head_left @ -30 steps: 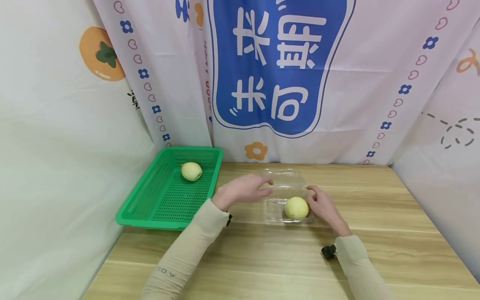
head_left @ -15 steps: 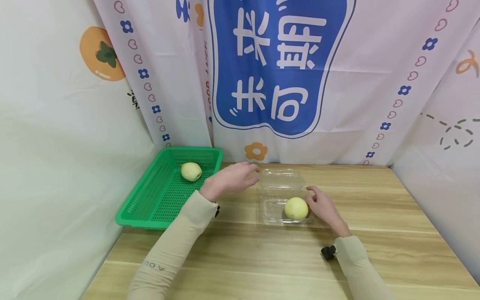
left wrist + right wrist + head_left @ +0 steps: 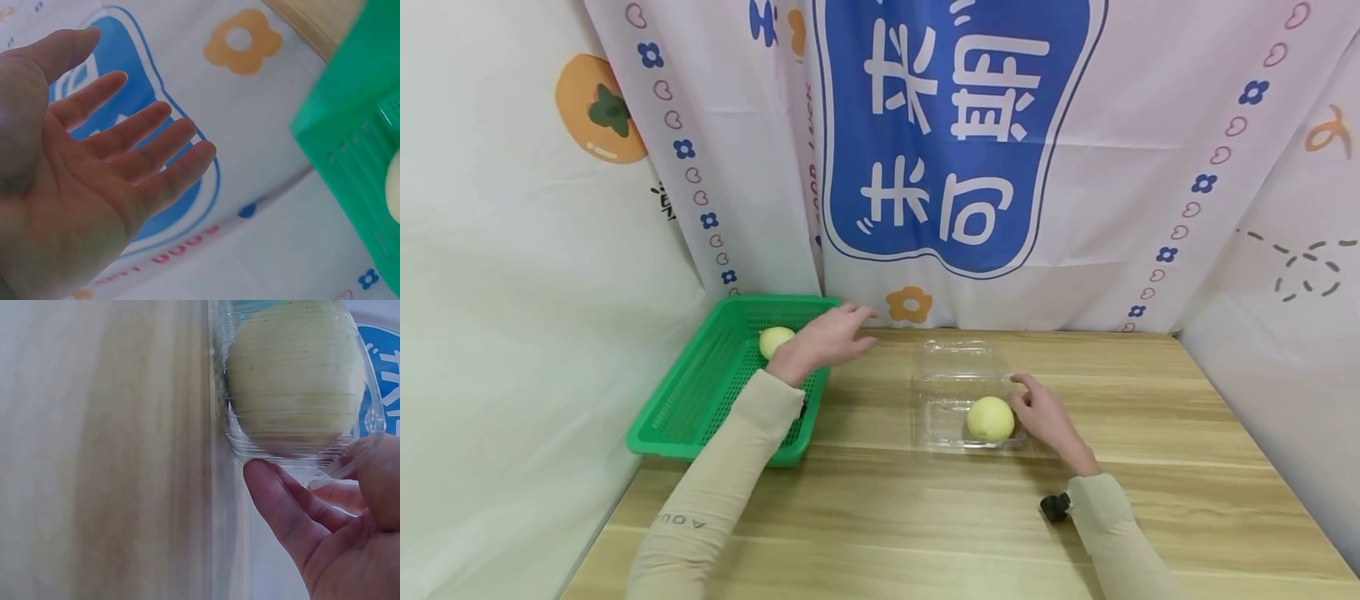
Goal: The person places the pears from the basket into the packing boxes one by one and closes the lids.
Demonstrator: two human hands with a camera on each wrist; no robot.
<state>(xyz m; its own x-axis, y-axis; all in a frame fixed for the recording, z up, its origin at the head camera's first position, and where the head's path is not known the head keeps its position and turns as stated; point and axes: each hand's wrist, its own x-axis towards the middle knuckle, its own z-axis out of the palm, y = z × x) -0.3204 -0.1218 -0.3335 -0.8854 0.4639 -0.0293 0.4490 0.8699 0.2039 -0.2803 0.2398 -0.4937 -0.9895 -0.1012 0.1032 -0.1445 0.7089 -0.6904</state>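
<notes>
My left hand (image 3: 823,340) is in the air over the right rim of the green plastic basket (image 3: 658,417). Its fingers are spread and its palm is bare in the left wrist view. Behind that hand, a pale yellow pear (image 3: 773,340) lies in the basket, partly covered by it. A clear plastic clamshell box (image 3: 947,425) sits on the table with its lid (image 3: 958,360) folded back. One round, yellowish pear (image 3: 990,419) fills the right part of its tray. My right hand (image 3: 337,531) holds the box's right side wall by the rim, fingertips against the plastic.
The wooden table (image 3: 910,533) runs back to a printed white cloth (image 3: 1075,292) hanging behind it. White cloth also encloses the left and right sides. A small black wrist camera (image 3: 1056,507) is strapped below the right hand.
My left hand has drawn away leftward from the box to the basket, with nothing in it. The right hand, the box and the pear inside it have stayed in place.
</notes>
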